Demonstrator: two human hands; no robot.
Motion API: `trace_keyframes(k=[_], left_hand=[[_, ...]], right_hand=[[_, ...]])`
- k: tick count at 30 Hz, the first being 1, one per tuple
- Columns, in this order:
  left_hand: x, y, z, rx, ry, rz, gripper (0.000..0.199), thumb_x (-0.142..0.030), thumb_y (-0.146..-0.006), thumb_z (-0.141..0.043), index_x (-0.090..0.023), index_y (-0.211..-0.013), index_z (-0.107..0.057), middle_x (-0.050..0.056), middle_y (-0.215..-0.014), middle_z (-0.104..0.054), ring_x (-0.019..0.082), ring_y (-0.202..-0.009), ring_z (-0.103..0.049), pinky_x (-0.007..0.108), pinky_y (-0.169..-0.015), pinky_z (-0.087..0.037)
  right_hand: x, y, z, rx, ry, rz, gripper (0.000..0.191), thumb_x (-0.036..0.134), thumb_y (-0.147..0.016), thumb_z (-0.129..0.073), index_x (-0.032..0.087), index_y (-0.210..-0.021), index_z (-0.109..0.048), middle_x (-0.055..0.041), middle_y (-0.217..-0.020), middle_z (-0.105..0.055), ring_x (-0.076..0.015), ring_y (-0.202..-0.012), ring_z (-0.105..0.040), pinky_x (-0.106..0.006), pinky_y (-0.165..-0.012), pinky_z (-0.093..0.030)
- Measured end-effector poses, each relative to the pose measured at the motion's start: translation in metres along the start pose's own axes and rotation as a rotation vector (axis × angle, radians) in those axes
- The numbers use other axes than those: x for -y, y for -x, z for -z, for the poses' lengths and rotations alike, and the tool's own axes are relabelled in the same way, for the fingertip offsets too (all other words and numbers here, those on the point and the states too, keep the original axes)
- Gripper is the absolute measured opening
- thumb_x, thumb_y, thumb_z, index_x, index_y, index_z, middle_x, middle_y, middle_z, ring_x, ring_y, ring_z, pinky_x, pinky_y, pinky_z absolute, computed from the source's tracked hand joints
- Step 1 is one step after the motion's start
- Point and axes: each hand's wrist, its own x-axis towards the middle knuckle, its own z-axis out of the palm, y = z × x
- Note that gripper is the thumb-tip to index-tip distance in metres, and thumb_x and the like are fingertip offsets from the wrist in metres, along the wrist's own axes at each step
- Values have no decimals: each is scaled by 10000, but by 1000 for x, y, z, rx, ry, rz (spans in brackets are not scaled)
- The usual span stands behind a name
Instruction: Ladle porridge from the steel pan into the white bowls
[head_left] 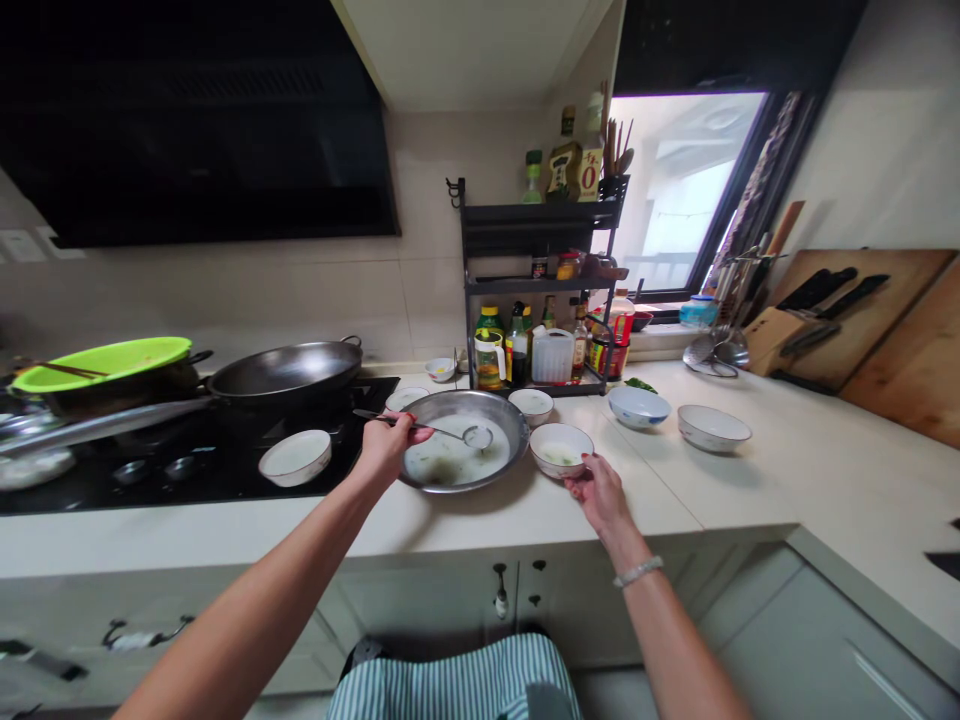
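My left hand point(388, 447) is closed around the handle of a metal ladle point(477, 437). The ladle's bowl hangs over a wide steel basin point(520, 440) that holds a whitish, cloudy liquid with greenish bits. With my right hand point(600, 490) I grip the near right rim of a white bowl point(561, 441), fingers under its side. Some pale liquid with green specks lies in that bowl. Just behind it stands another white bowl point(531, 405), close to the basin's right edge. A further small bowl point(406, 397) is partly hidden behind the basin.
On the black stove point(225, 455) sit a wok point(285, 370), a filled bowl point(295, 456) and a pot under a green strainer point(105, 364). A bottle rack point(540, 292) stands behind. To the right are a blue-white bowl point(638, 406), a shallow bowl point(713, 427) and a knife block point(780, 335).
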Motion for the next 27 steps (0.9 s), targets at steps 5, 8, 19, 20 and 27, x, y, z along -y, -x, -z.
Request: trace_keyframes(k=[5,8,19,20,27], left_hand=[[-6,2,-12,49,19,-12,209,-12,-850,-542,-152,-695,-536,13,-543,-631,169,-492,-687,270,-632,-588],[-9,4,-25,109,36,-52,199,-23,-839,-563,-156,-693,-536,-1,-560,-624,164,-506,-694,262,-628,-592],[1,30,-84,303,-35,-109,173,-69,-843,-571,-194,-730,-528,-6,-478,-626,194,-511,-701,294,-612,-587],[5,34,-88,331,-55,-134,163,-87,-849,-571,-198,-739,-526,-4,-471,-626,200,-508,-699,294,-594,-583],[39,56,-85,644,-318,-545,88,-250,-896,-554,-214,-821,-580,43,-605,-698,196,-551,-702,262,-543,-542]], right_hand=[[-1,0,1,6,-2,10,323,344,-611,-761,209,-808,-543,8,-601,-617,-111,-421,-516,-193,-349,-311],[-2,-1,1,8,-13,21,320,346,-611,-767,212,-791,-540,11,-629,-620,-108,-437,-521,-197,-352,-320],[-1,0,1,14,1,17,340,366,-615,-766,210,-812,-537,20,-556,-596,-117,-408,-519,-188,-355,-298],[-1,0,1,19,4,20,337,373,-621,-765,211,-815,-542,21,-559,-598,-118,-413,-521,-188,-356,-304],[-1,0,1,17,-3,9,346,381,-625,-773,207,-832,-557,9,-580,-608,-116,-414,-518,-192,-355,-320]])
